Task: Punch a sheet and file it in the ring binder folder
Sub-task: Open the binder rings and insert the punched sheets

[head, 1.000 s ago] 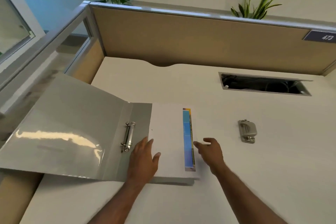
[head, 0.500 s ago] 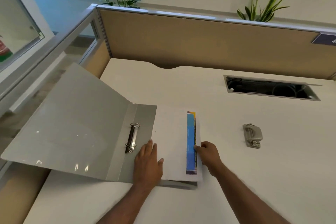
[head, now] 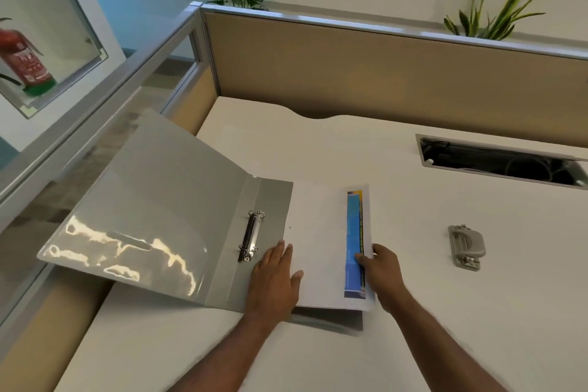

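A grey ring binder [head: 152, 207] lies open at the desk's left, its front cover overhanging the edge, its metal rings [head: 251, 235] shut. A white sheet [head: 318, 242] with a blue strip along its right side lies on the binder's right half. My left hand [head: 273, 277] rests flat on the sheet's left edge beside the rings. My right hand [head: 380, 270] pinches the sheet's right edge, thumb on the blue strip. A grey hole punch [head: 466, 247] stands on the desk to the right, apart from both hands.
The white desk [head: 445, 312] is walled by tan partitions [head: 381, 79] at the back and left. A cable cut-out [head: 499, 161] opens at the back right. Plants stand behind the partition. A fire extinguisher [head: 24, 60] shows far left.
My right hand has come left onto the sheet's right edge and taken hold of it. My left hand has stayed flat on the sheet. The view has shifted a little.
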`<action>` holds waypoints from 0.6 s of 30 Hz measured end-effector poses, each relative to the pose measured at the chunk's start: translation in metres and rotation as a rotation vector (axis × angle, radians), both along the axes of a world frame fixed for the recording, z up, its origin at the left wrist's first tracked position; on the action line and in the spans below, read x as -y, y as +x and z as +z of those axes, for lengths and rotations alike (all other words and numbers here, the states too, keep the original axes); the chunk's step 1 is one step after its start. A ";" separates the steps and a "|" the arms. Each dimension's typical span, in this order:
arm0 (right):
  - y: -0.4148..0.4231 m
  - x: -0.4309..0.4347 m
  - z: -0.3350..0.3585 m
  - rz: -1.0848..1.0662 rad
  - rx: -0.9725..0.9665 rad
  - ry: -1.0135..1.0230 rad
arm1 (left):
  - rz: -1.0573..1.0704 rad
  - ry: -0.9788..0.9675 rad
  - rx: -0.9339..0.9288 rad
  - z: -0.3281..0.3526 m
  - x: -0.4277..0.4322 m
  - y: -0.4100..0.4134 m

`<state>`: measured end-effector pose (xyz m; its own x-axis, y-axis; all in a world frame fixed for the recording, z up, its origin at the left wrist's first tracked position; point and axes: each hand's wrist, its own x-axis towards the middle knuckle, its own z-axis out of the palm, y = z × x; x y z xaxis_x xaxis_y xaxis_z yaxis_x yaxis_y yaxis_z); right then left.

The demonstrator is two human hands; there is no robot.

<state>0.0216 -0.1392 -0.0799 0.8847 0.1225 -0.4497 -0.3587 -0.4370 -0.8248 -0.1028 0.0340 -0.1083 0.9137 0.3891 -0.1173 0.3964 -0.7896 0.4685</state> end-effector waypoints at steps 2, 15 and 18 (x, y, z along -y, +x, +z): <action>-0.001 -0.001 0.009 0.001 0.052 0.045 | 0.055 -0.094 0.149 0.007 -0.010 -0.004; -0.038 -0.049 0.025 0.098 0.239 0.153 | 0.357 -0.225 0.219 0.046 -0.102 -0.019; -0.041 -0.055 0.021 0.103 0.269 0.135 | 0.279 -0.160 0.157 0.038 -0.096 -0.020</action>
